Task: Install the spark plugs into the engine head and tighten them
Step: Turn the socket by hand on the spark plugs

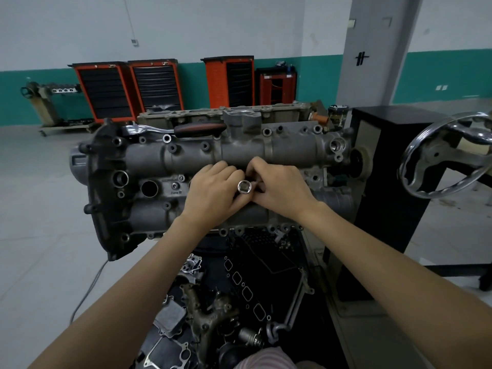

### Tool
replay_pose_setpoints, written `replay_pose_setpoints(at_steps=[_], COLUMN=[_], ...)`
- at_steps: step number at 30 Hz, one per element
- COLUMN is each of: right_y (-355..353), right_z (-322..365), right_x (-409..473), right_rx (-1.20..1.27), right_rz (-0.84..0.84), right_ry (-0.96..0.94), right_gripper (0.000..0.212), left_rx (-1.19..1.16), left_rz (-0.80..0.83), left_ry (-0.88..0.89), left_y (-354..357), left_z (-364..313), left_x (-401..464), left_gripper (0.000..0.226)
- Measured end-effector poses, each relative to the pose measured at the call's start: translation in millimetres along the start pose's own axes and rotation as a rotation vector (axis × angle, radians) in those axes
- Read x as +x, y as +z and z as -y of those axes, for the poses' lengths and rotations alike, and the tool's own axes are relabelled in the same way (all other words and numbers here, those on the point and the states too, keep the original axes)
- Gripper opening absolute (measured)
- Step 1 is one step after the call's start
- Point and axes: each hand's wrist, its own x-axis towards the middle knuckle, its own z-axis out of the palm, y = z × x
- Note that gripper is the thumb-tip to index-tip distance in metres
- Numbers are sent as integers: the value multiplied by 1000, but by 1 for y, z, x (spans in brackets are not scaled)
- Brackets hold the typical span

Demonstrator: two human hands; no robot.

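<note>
The grey engine head (165, 161) lies across an engine stand in front of me. Both hands meet at its middle, over the row of plug wells. My left hand (213, 193) and my right hand (277, 187) together hold a chrome socket (244, 187), its open end facing up at me. Fingers curl round the socket from both sides and hide what is below it. One open plug well (149, 188) shows to the left. A ratchet (186, 128) with a red and black handle lies on the far edge of the head. No spark plug is visible.
A chrome handwheel (447, 158) of the stand juts out at the right beside a black column (386, 182). A tray of loose engine parts and gaskets (234, 294) sits below the head. Orange tool cabinets (127, 89) line the far wall.
</note>
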Motion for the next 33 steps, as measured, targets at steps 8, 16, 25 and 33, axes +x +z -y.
replay_pose_setpoints(at_steps=[8, 16, 25, 33], right_y=[2, 6, 3, 5], right_z=[-1, -5, 0, -4], right_x=[0, -1, 0, -1], right_rx=[-31, -34, -46, -40], right_rz=[3, -26, 1, -16], right_ry=[-118, -76, -109, -86], right_gripper=[16, 11, 15, 14], left_rx=[26, 52, 48, 11], left_rz=[22, -62, 16, -20], left_ry=[12, 13, -22, -2], left_y=[-2, 3, -1, 1], left_z=[-1, 2, -1, 2], left_x=[2, 0, 2, -1], left_gripper=[25, 41, 29, 41])
